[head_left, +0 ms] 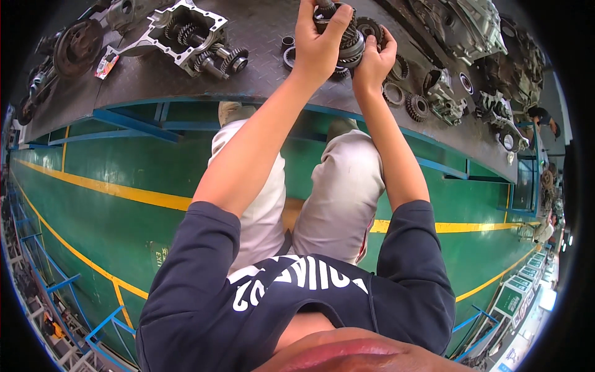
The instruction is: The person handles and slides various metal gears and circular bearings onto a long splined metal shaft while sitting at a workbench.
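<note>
Above the workbench [266, 85], my left hand [317, 49] wraps round a dark metal gear shaft [352, 49] with several toothed gears and rings stacked on it. My right hand [374, 67] is closed at the right side of that shaft, its thumb and fingers around a toothed gear [370, 27]. Whether this gear touches the shaft I cannot tell. Left of my hands lie a small ring [287, 41] and a larger ring [289, 59]. Beside my right wrist are a synchronizer ring [393, 94] and a thick gear [417, 108].
An opened gearbox housing [160, 38] with gears stands on the left of the bench. Large metal casings [462, 28] and smaller cast parts [443, 99] crowd the right. A blue frame [133, 124] supports the bench above a green floor [99, 223]. Another person [545, 119] is far right.
</note>
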A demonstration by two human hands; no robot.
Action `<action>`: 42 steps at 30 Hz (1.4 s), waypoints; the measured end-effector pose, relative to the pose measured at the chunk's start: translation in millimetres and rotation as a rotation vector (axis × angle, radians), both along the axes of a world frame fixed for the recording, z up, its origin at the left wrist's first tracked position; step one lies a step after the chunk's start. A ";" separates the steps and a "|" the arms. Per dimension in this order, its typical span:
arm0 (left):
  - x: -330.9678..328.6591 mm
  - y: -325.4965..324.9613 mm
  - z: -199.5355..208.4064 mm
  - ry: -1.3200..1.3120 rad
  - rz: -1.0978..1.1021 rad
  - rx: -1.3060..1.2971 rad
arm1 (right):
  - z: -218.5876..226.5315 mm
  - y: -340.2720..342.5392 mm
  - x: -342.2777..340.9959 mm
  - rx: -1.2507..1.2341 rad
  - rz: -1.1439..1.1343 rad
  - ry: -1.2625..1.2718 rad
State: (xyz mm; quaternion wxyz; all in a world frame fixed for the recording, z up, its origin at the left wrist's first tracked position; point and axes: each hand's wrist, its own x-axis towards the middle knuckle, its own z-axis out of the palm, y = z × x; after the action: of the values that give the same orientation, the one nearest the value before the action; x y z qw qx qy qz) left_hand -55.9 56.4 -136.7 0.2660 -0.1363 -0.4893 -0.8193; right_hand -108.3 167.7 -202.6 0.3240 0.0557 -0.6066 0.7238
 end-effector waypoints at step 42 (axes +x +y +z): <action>21.0 -53.6 49.9 0.042 -0.151 -0.421 | -8.0 -30.8 -1.9 0.813 0.389 -0.220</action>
State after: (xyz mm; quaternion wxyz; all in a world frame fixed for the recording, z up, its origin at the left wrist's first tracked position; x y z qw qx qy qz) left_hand -34.9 2.8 -86.8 0.1796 -0.2420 -0.6323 -0.7137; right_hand -110.2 136.9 -210.5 0.0675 0.2139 -0.8502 0.4763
